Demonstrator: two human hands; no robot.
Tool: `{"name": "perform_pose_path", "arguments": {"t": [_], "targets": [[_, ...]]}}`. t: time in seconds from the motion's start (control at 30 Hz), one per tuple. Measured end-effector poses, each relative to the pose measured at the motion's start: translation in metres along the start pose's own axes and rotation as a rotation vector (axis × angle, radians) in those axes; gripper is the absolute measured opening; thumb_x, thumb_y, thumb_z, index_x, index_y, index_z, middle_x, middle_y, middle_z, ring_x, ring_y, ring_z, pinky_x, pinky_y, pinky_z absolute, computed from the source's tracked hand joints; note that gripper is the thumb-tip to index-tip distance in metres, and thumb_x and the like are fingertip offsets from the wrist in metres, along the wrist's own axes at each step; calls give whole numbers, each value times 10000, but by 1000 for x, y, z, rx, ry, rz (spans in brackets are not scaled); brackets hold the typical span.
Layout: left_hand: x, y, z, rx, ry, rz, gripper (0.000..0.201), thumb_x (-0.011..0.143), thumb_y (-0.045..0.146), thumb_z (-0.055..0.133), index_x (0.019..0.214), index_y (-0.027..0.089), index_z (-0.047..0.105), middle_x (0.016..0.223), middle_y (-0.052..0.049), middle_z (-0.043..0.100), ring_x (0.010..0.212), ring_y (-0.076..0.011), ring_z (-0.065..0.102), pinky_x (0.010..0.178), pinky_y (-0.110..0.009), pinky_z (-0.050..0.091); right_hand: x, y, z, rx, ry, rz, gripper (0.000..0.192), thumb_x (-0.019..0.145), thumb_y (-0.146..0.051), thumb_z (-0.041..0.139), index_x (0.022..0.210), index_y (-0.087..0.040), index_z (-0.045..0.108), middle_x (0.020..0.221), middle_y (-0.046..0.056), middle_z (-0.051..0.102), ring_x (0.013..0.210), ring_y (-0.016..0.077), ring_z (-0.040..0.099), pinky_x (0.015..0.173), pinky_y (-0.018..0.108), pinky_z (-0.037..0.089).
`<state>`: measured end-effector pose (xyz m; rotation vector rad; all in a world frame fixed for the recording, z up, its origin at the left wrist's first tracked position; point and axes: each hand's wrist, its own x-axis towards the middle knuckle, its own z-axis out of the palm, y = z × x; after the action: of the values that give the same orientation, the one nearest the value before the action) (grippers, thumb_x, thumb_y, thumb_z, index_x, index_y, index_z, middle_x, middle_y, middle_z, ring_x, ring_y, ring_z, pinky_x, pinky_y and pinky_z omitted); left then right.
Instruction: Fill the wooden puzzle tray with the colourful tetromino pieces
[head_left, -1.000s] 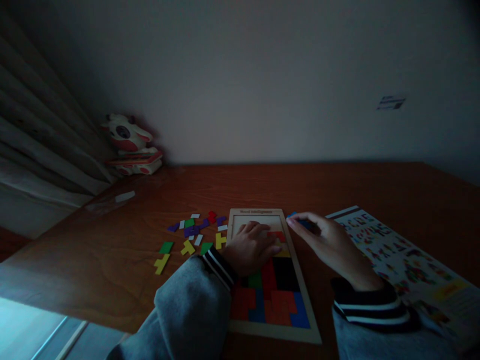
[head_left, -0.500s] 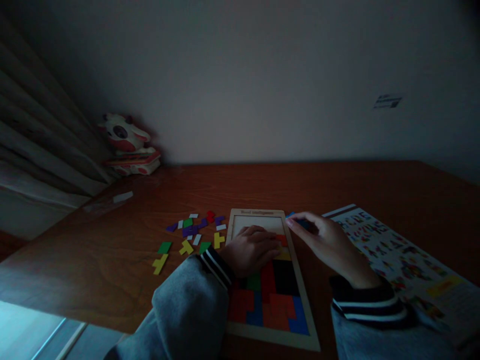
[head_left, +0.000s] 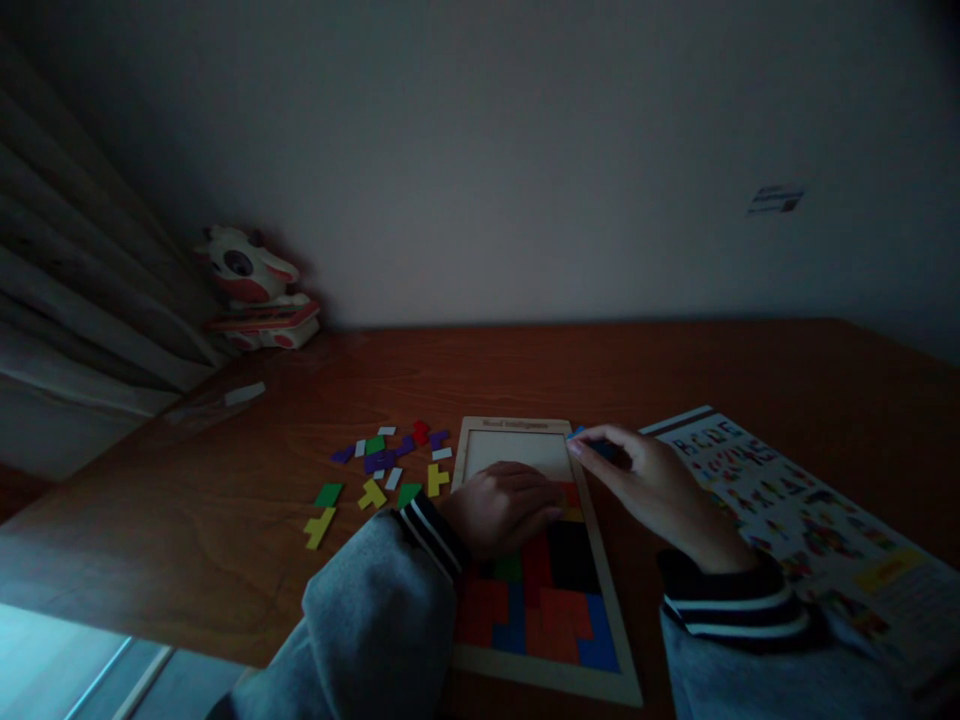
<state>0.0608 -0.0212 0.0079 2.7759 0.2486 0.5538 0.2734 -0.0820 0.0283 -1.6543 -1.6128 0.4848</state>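
My left hand lies palm down over the wooden puzzle board, its fingers stretched flat across the pieces toward the right side. Near its fingertips are a red-orange piece and a black piece. Much of the board's middle is hidden beneath this hand. Just off the board's right rim, my right hand has thumb and index finger brought together in a pinch. Anything between those tips is too small to make out. Blue pieces show on the table behind its fingers.
Loose yellow, green, purple, red and white pieces, among them a yellow one, lie left of the board. A printed sheet is at the right. A cow figure stands at the back left, by a curtain.
Both hands stay nearly in place. The left fingers have slid slightly down the board, and the right thumb and index finger have come a little closer together.
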Motion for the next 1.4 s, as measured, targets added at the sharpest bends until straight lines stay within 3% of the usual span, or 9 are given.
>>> {"name": "perform_pose_path", "arguments": {"t": [0.53, 0.73, 0.93, 1.17, 1.4], "targets": [[0, 1, 2, 43, 69, 52, 237, 990, 284, 510, 1047, 147, 695, 1072, -85, 738, 1026, -183, 673, 959, -331, 522, 0, 0, 0, -39, -9, -29, 286, 916, -460, 521, 939, -239, 701, 958, 55, 758, 897, 247, 700, 817, 373, 521], [-9, 3, -20, 90, 238, -112, 228, 976, 271, 515, 1050, 179, 711, 1052, -92, 735, 968, -193, 681, 874, -356, 556, 0, -3, 1, 25, -1, -22, 203, 883, -387, 560, 941, -250, 698, 968, 50, 760, 911, 245, 705, 832, 377, 539], [-38, -7, -45, 156, 371, -233, 181, 940, 219, 566, 1018, 181, 725, 995, -77, 748, 896, -181, 700, 831, -340, 577, -2, -11, 6, 94, -80, -2, 175, 884, -375, 575, 959, -260, 684, 999, 21, 746, 925, 213, 703, 830, 351, 546], [-50, -10, -40, 64, 394, -323, 204, 911, 301, 632, 1060, 188, 715, 997, -76, 747, 901, -183, 712, 835, -325, 590, -3, -35, 26, 175, -187, -13, 177, 881, -391, 589, 931, -238, 663, 896, 17, 735, 814, 184, 700, 730, 309, 567], [-46, 0, -33, -288, 406, -505, 367, 856, 359, 712, 1169, 175, 665, 962, -59, 763, 792, -160, 724, 721, -273, 595, -3, -55, 38, 266, -280, 19, 173, 844, -393, 629, 914, -247, 688, 911, 12, 740, 858, 190, 705, 808, 317, 568]]}}
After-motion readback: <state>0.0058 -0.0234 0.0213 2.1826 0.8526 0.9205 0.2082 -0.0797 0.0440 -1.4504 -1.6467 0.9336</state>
